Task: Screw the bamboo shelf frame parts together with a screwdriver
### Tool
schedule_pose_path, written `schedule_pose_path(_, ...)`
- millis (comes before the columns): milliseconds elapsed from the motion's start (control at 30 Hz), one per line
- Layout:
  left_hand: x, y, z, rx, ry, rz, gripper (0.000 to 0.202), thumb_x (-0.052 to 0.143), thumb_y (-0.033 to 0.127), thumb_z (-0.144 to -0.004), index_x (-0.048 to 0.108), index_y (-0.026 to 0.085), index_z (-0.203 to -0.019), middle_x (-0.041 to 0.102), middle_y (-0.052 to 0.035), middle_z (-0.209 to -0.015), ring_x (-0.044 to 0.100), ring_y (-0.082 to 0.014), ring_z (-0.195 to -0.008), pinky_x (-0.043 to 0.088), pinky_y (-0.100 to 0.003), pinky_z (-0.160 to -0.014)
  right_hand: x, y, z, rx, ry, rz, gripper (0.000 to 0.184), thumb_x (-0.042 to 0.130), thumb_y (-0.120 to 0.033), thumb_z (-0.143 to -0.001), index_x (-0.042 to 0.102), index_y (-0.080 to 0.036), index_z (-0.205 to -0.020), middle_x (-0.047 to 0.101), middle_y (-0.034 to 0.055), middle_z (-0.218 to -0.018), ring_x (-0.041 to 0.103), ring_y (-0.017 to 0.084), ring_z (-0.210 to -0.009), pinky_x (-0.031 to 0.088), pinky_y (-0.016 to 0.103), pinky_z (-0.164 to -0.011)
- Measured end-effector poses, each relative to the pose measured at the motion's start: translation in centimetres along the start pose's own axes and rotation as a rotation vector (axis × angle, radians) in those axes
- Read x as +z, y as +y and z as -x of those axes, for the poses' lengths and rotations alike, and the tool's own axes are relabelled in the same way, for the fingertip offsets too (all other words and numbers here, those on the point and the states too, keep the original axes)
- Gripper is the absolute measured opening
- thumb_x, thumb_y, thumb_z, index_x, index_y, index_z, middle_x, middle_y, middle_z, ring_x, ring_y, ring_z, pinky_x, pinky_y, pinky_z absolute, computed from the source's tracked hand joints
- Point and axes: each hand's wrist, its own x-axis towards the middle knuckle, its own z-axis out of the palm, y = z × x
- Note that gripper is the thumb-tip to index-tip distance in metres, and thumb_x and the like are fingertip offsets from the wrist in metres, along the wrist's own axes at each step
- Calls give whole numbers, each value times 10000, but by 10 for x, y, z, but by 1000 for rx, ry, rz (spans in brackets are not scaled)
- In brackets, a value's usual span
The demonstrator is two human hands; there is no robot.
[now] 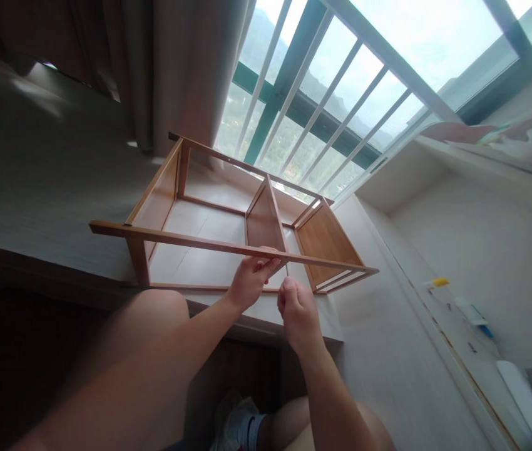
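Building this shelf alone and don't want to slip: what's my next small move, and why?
Probably seat the thin tool squarely in the front rail where the middle divider meets it, then turn gently. The left hand grips the rail there, and the right hand points the tool up at that joint.

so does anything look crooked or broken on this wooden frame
Nothing looks broken. The wooden frame lies on its side on the white ledge rather than standing, with the left hand gripping its front rail and the right hand holding a thin tool against it. The rails look straight.
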Motion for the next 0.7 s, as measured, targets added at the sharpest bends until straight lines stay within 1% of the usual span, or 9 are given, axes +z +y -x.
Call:
schedule_pose_path(33,0,0,0,4,-1,6,259,620,410,-837,636,175,-943,582,16,-693,406,-44,-467,322,-184,-415,-6,-2,-4,-45,7,185,420,323,-386,-962,375,-207,-585,402,-24,-521,351,126,-517,238,273,-514)
schedule_pose_path(100,1,0,0,5,-4,12,261,625,411,-834,641,174,-943,585,13,-694,409,-45,-469,321,-185,-412,-16,-7,-10,-84,-6,469,400,301,-343,-968,400,-203,-607,450,-4,-567,372,140,-564,221,293,-556)
schedule_pose_path(167,0,0,0,2,-7,18,261,629,408,-833,645,174,-949,565,20,-658,407,-47,-465,318,-187,-409,-21,-12,-13,-91,-13,659,380,282,-307,-973,436,-202,-642,498,15,-607,391,150,-583,200,307,-569)
schedule_pose_path(233,0,0,0,1,-12,25,261,631,402,-835,646,175,-963,541,28,-625,401,-49,-460,313,-191,-406,-22,-16,-16,-77,-21,779,377,271,-289,-978,479,-200,-676,547,37,-648,427,157,-600,191,311,-572)
schedule_pose_path(433,0,-1,0,-11,-21,54,278,637,422,-831,654,178,-965,540,29,-613,395,-56,-457,309,-208,-411,-19,-20,-18,-53,-47,942,390,268,-292,-990,559,-203,-746,617,70,-706,517,181,-642,208,302,-572)
schedule_pose_path(700,0,-2,-1,-2,-11,53,289,640,431,-826,658,175,-959,586,10,-684,404,-52,-463,310,-204,-405,-18,-18,-16,-43,-56,1012,403,246,-296,-998,578,-203,-788,648,82,-734,574,199,-679,239,299,-574)
